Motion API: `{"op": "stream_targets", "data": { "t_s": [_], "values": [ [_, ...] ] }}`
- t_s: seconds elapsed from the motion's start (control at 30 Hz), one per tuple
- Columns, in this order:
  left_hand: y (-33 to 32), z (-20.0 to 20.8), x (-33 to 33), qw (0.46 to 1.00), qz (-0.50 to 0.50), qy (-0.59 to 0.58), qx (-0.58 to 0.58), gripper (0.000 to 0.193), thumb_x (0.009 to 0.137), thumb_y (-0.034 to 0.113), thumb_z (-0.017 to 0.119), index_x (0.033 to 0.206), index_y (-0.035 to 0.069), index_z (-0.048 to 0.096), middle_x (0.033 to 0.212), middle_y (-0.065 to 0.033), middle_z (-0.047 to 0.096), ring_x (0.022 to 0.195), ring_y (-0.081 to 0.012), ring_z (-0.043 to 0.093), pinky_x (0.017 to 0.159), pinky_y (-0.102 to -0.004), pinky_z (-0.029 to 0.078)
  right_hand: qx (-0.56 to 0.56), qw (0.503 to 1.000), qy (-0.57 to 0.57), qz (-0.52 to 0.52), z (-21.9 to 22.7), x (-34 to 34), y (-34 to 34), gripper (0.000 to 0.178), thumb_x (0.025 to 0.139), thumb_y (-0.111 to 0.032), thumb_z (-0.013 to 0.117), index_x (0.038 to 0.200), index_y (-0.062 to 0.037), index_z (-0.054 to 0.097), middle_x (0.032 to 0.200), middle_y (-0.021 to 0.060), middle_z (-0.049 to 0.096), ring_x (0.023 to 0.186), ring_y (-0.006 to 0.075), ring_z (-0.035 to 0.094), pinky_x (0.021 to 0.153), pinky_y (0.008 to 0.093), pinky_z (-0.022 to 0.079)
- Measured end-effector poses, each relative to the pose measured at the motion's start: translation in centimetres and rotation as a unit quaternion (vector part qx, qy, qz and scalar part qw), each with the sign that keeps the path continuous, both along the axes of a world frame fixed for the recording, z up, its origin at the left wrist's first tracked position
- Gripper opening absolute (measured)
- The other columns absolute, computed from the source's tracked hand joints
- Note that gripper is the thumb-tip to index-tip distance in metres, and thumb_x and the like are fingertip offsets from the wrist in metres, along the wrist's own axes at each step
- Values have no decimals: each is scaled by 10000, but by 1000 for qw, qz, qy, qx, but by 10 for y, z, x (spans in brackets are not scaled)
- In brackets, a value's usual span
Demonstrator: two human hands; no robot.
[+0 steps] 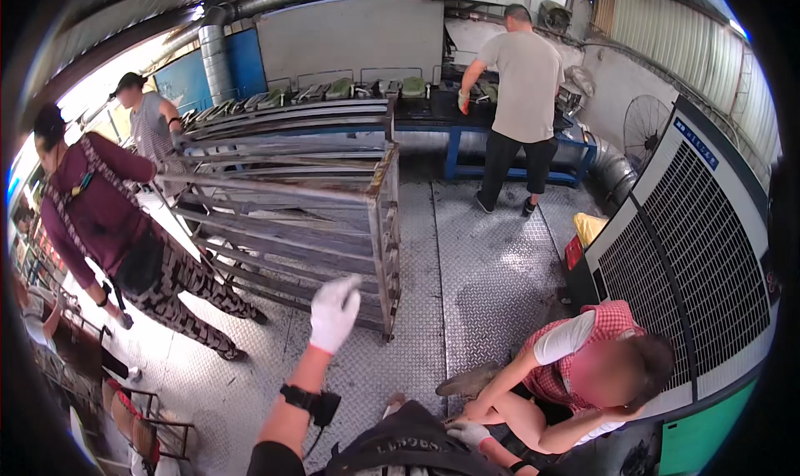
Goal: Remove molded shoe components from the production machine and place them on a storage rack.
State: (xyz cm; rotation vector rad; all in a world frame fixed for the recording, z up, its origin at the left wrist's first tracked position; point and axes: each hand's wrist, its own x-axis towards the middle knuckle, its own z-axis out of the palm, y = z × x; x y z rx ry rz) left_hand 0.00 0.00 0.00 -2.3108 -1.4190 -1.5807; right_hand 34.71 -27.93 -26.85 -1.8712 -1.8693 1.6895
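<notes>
My left hand (335, 313), in a white glove, is raised in front of me over the metal floor, with a black band on the wrist. Its fingers look partly extended and hold nothing that I can see. Just beyond it stands a tall, rusty metal rack (375, 194) with several long rails; whether the fingertips touch its near side, I cannot tell. Low at the right, my gloved right hand (469, 433) is close to the bare forearm and knee of a seated person (575, 351). Its fingers are partly hidden and small.
At the left, a person in a maroon top (104, 192) grips the rack's far end; another person (154, 130) stands behind. A person in a beige shirt (525, 84) works at a blue-legged bench (452, 152). A large grilled unit (692, 251) borders the right, a chair (154, 422) the lower left.
</notes>
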Motion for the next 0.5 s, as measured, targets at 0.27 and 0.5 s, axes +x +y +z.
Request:
{"op": "stream_targets", "data": {
  "t_s": [0.27, 0.5],
  "values": [
    [209, 97, -1, 981, 52, 167, 77, 250, 797, 136, 656, 1046, 135, 648, 1047, -71, 660, 1007, -279, 611, 871, -421, 462, 13, 987, 17, -157, 65, -2, 178, 456, 869, -394, 571, 1209, -98, 637, 1131, 130, 673, 1046, 283, 638, 927, 352, 472],
    [306, 77, 4, 884, 34, 335, -325, 364, 910, 388, 464, 938, 107, 694, 882, -160, 679, 824, -355, 653, 733, -460, 514, 64, 970, 27, -234, 25, 37, 282, 358, 883, -312, 622, 1152, -81, 674, 1080, 106, 695, 1014, 229, 647, 901, 323, 477]
  ]
}}
